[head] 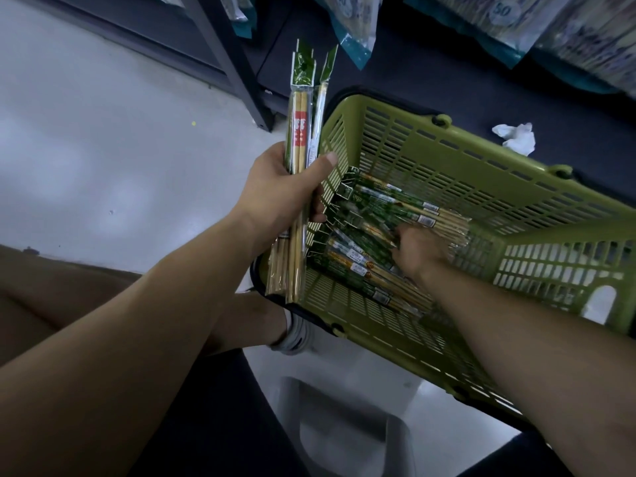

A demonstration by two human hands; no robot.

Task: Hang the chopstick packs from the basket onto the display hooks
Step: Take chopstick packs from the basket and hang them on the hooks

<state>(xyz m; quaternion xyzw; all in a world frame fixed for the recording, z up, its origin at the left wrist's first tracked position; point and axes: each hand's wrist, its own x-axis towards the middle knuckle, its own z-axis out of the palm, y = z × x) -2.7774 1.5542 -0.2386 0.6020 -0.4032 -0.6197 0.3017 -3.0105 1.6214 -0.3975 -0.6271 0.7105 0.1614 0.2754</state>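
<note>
- Floor (86, 149): a pale, smooth surface is filling the left of the view and is showing under the basket.
- Basket (447, 160): a green slotted plastic basket with dark handles is sitting at centre right, just in front of the rack, with its open top facing the camera.
- Stool (344, 425): a grey plastic stool is standing on the floor below the basket's near rim, between the person's legs.
- Rack (220, 56): a dark metal display frame is running along the top edge, with one slanted post coming down to the floor beside the basket.
- Bags (354, 32): clear bags with teal edges are hanging from the rack above the basket.
- Loose packs (389, 204): many green-headed chopstick packs are lying flat in a pile on the basket's bottom, their header cards pointing towards its left wall.
- Held packs (299, 132): a bundle of several packs is standing nearly upright over the basket's left rim, green headers uppermost.
- Left hand (282, 191): the fingers and thumb are wrapping round the middle of the held packs and gripping them.
- Right hand (418, 251): it is reaching down into the basket and touching the loose packs; blur is hiding whether its fingers are closing on one.
- Tissue (514, 137): a crumpled white tissue is lying on the dark base behind the basket.
</note>
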